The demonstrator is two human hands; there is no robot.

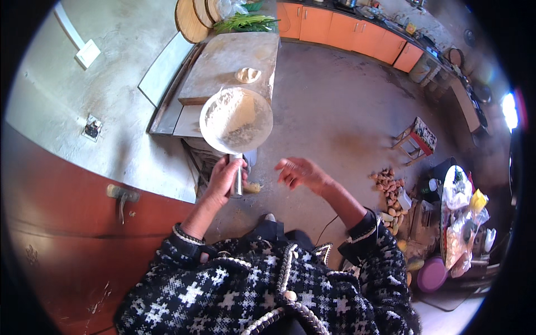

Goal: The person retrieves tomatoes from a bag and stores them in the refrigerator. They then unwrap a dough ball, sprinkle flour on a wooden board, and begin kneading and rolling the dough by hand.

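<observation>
In my left hand (223, 177) is a round pale metal dipper (267, 114), gripped by its short tubular handle. White flour (237, 111) lies heaped inside the bowl and is smeared up its wall. To the right of the handle hovers my right hand (301, 172), empty, its fingers loosely bent and apart. Beyond the dipper's rim a lump of pale dough (248, 75) rests on a large, flour-dusted wooden board (218, 61). The dipper's bowl covers the board's near edge.
Green stalks (245, 22) and round wooden boards (191, 21) are behind the big board. A reddish door (84, 223) stands at left. On the right are a stool (417, 139), potatoes (391, 190) on the floor, and a bag-laden table (458, 223). Orange cabinets (340, 30) line the far wall.
</observation>
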